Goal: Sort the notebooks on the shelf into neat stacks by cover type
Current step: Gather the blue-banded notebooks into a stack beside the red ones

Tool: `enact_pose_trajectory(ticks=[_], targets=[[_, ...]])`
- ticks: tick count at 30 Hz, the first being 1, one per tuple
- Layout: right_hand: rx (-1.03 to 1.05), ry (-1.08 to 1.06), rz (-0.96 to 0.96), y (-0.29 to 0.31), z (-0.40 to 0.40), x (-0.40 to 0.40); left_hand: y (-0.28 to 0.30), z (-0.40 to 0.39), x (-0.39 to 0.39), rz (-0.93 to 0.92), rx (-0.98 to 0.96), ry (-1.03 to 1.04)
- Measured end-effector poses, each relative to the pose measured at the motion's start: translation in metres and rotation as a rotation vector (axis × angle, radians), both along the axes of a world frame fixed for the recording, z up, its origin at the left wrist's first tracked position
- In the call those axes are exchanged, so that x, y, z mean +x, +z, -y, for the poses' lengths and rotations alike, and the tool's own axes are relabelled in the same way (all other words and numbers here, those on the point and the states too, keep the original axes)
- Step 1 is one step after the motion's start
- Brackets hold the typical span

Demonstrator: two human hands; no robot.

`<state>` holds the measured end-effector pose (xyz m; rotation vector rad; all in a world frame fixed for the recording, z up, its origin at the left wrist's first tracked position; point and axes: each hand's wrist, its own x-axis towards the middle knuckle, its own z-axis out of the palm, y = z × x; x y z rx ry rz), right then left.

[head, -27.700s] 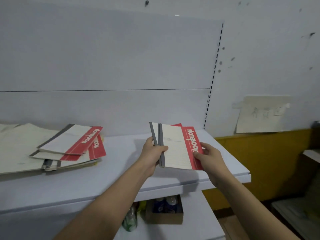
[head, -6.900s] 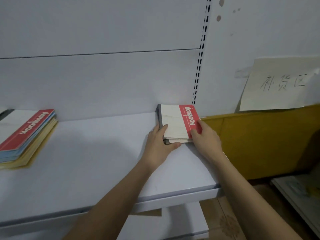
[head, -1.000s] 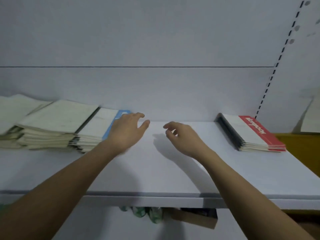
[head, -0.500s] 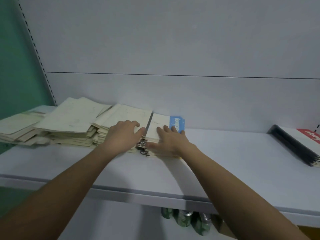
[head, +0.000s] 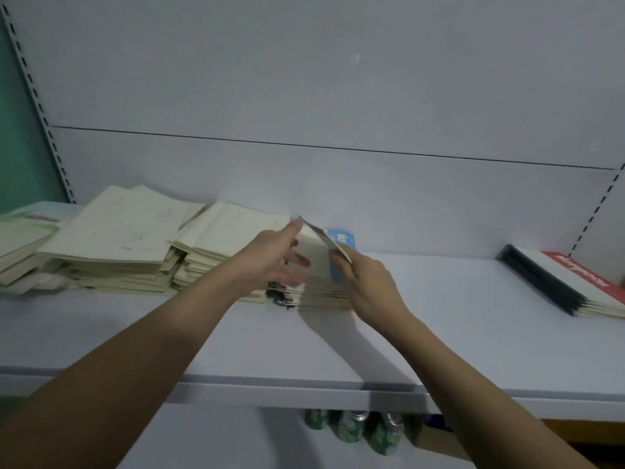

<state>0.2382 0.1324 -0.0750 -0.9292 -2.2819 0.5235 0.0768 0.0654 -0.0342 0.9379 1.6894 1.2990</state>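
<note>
A stack of blue-banded notebooks (head: 318, 292) lies mid-shelf. Its top notebook (head: 316, 257) is tilted up off the stack, white with a blue band. My left hand (head: 270, 262) holds its left edge with fingers spread under it. My right hand (head: 365, 282) grips its right, blue-banded side. Left of this lie loose piles of plain cream notebooks (head: 121, 245). A neat stack of red-banded notebooks (head: 575, 282) sits at the far right of the shelf.
The white shelf (head: 439, 333) has bare surface between the blue and red stacks. A white back panel rises behind. Green cans (head: 348, 431) and a cardboard box (head: 436, 438) stand on the lower shelf. A green wall shows at the far left.
Both hands lay flat on the blue-banded stack half a second ago; now they have lifted its top notebook up at an angle. The view has shifted slightly right.
</note>
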Motion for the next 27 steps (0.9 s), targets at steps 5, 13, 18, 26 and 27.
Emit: enact_pose_trajectory(ticks=[5,13,18,26,27], targets=[[0.096,0.242,0.059,0.009,0.015,-0.004,0.008,-0.005,-0.004,0.589,0.062,-0.062],[-0.089,0.138,0.258,-0.008,-0.024,-0.015,0.014,0.012,-0.034,0.324,0.125,0.228],[0.094,0.160,0.455,-0.023,-0.041,-0.040,0.016,0.022,-0.045,0.251,0.137,0.298],[0.175,0.108,0.420,-0.012,-0.026,-0.006,0.011,0.032,-0.063,0.242,0.105,0.332],[0.078,0.111,0.351,-0.006,-0.026,0.001,0.012,0.033,-0.063,0.238,0.104,0.335]])
